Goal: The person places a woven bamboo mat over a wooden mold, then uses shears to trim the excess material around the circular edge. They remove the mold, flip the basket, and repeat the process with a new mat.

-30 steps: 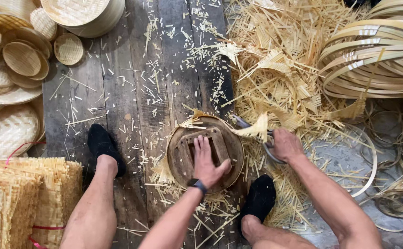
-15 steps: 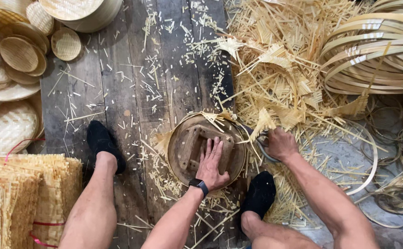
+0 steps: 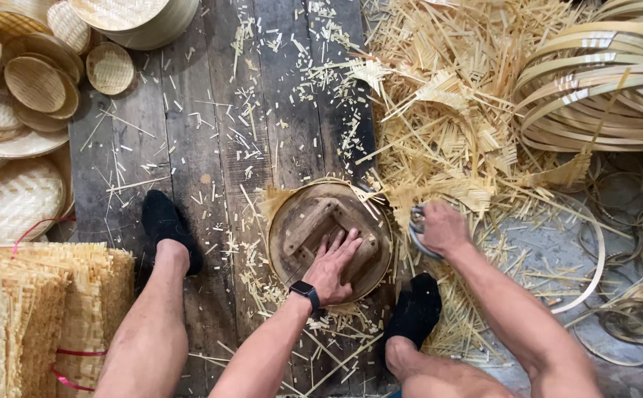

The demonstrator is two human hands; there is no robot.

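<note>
- The left hand [image 3: 334, 267] lies palm down, fingers spread flat, pressing on a round wooden mould [image 3: 330, 237] between the person's two black-socked feet.
- The right hand [image 3: 441, 228] sits just right of the mould, fingers closed round the handles of metal shears [image 3: 414, 230]; the blades are hidden.
- Woven bamboo [image 3: 276, 197] sticks out from under the mould's rim, on the dark plank floor [image 3: 211, 133].
- A heap of bamboo trimmings [image 3: 447, 110] lies beyond the right hand.
- Farther off, coiled bamboo hoops [image 3: 601, 88] at right, finished round woven trays [image 3: 34, 85] at left.
</note>
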